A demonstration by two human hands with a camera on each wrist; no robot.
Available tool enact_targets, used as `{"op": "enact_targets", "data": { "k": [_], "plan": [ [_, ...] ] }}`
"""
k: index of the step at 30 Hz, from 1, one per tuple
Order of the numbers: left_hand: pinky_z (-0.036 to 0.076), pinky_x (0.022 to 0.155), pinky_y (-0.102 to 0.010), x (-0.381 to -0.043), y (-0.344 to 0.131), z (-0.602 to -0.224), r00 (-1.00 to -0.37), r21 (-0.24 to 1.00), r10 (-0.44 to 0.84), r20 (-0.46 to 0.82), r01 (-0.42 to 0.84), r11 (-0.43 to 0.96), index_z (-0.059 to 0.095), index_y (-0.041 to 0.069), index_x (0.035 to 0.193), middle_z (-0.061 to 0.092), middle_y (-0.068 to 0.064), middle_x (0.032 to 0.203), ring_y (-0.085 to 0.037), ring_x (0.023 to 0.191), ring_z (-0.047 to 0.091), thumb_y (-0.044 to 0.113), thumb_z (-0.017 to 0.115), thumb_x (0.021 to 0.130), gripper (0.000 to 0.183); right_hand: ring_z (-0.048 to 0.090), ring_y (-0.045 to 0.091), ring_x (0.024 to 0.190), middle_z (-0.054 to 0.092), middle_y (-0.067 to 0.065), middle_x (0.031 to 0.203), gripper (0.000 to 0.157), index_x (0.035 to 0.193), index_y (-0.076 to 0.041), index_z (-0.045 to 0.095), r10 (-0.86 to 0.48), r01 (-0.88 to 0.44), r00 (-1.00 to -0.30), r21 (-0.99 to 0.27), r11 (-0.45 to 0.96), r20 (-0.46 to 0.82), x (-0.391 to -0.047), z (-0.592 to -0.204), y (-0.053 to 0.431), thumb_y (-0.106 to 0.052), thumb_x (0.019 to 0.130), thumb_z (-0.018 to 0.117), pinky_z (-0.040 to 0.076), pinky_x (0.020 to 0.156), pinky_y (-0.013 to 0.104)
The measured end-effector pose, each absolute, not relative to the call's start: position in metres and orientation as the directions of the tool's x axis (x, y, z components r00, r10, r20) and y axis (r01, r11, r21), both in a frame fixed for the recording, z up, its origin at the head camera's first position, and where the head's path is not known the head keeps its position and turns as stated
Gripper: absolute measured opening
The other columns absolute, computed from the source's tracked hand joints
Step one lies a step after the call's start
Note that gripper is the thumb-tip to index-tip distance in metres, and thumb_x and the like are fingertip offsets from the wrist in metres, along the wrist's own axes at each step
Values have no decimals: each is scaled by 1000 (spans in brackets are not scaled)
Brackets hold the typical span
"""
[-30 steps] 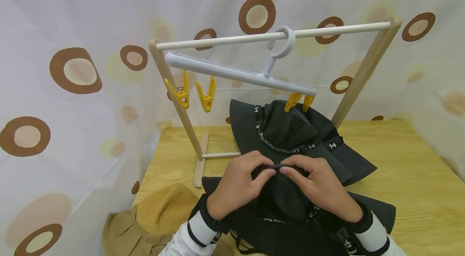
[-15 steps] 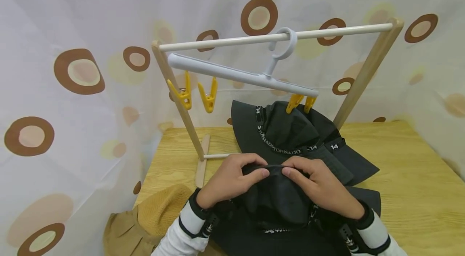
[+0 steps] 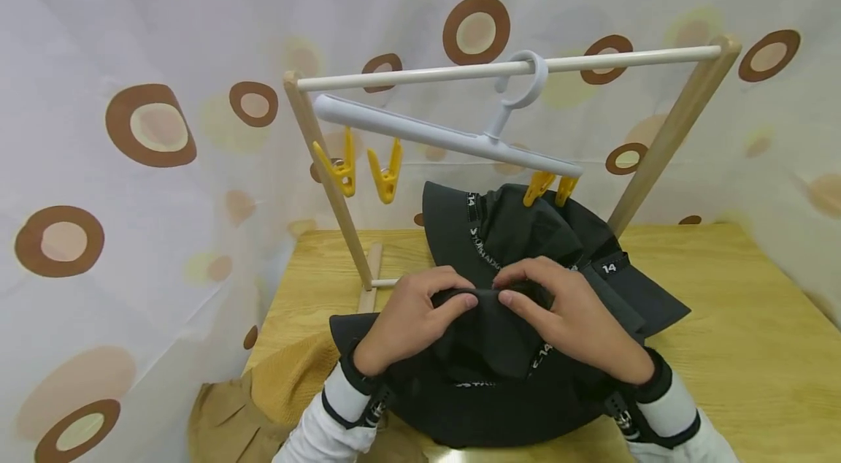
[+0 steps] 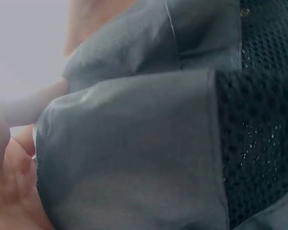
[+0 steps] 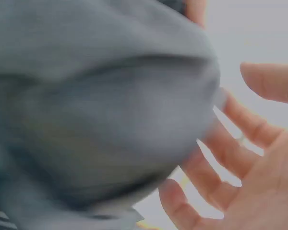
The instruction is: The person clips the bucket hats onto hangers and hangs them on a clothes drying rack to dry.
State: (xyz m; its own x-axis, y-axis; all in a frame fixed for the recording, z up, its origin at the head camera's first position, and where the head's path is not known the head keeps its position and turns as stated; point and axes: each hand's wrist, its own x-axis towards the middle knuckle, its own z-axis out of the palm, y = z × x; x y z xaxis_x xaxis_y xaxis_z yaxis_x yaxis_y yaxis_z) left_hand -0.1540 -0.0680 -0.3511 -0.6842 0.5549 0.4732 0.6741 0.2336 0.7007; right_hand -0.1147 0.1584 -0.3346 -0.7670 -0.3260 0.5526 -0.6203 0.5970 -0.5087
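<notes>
A black bucket hat (image 3: pixel 486 346) with a band of white lettering is between both hands, crown up. My left hand (image 3: pixel 410 317) pinches the top of its crown between thumb and fingers. In the right wrist view my right hand (image 5: pixel 259 163) has its fingers spread; some fingertips meet or lie close behind the hat, and the thumb stands apart from it. Just behind, another dark bucket hat (image 3: pixel 525 222) hangs from two yellow clips (image 3: pixel 539 188) at the hanger's right end. Dark mesh panels (image 4: pixel 259 139) show on the hat in the left wrist view.
A pale hanger (image 3: pixel 434 134) hooks over the white rod (image 3: pixel 427 76) of a wooden rack, tilted down to the right. Two further yellow clips (image 3: pixel 386 171) dangle at its left. Tan hats or cloth (image 3: pixel 289 383) lie at the wooden table's (image 3: pixel 736 346) front left.
The held hat has risen slightly and shifted a little left, its brim coming more into view. My right thumb and index finger have parted from their pinch on the crown.
</notes>
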Motion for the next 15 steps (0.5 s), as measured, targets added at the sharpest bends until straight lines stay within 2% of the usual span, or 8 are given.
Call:
{"op": "enact_targets", "data": {
  "k": [5,9,15],
  "plan": [
    [52,75,-22,-156,-74,-349,-694,688,543,474,676,264,75,11,97,72,-2,91,-10,83,66,14,67,95,9,57,8,97,67,1,112,31,116,-13,67,-260,-646,-714,-470,601,650,-119,-298,141,-2,88,72,46,85,20],
    [53,76,-23,-158,-79,-347,-699,687,535,474,674,272,75,9,99,73,-5,93,-14,84,67,13,67,94,10,56,13,97,64,5,112,32,119,-10,66,-259,-672,-677,-436,599,689,-123,-269,119,-4,89,72,46,84,26],
    [54,79,-24,-160,-87,-345,-694,673,547,469,682,287,75,10,101,74,-5,98,-15,88,68,14,67,95,11,57,20,97,63,8,115,36,126,-10,65,-316,-681,-680,-411,606,661,-133,-240,93,-13,91,72,47,82,36]
  ]
}}
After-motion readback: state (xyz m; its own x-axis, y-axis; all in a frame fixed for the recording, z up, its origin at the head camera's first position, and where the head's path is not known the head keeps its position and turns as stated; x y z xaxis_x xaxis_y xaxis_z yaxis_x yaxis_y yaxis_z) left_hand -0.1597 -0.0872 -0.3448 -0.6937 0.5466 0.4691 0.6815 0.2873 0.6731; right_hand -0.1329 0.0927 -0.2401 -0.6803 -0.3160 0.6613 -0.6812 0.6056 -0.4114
